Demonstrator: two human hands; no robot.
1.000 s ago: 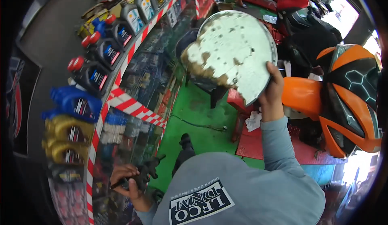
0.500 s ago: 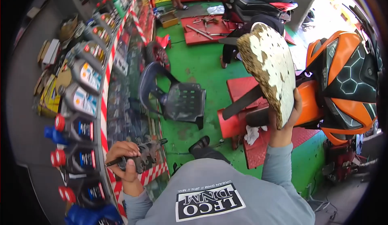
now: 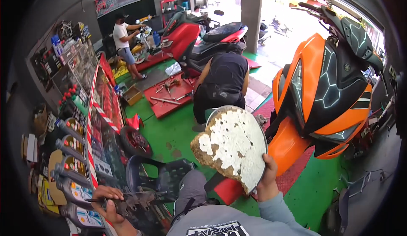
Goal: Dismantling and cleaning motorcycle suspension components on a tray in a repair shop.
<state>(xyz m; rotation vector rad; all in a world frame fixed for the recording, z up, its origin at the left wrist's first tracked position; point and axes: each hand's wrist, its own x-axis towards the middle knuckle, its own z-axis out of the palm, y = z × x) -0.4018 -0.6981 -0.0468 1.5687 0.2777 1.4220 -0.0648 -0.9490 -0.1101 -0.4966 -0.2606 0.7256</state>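
Note:
My right hand (image 3: 269, 177) grips the right edge of a broken, rounded slab (image 3: 235, 144). Its flat face is flaking white, and its rough brown edge shows on the left. At the lower left my left hand (image 3: 108, 203) is closed round a dark, greasy metal part (image 3: 142, 204) that looks like a brake caliper. That part sits close to the glass display case, above the dark plastic chair (image 3: 171, 174). The fingers behind the slab are hidden.
An orange and black scooter (image 3: 313, 96) stands close on my right. Ahead, a person in black (image 3: 224, 77) crouches by a red scooter (image 3: 186, 36); tools lie on a red platform (image 3: 163, 104). A person in white (image 3: 121, 34) stands farther back. Oil bottles (image 3: 74, 191) line the left counter.
My view has tilted up, showing more of the workshop. The slab sits lower and farther left in view, its white face turned more toward me. Both hands keep their holds.

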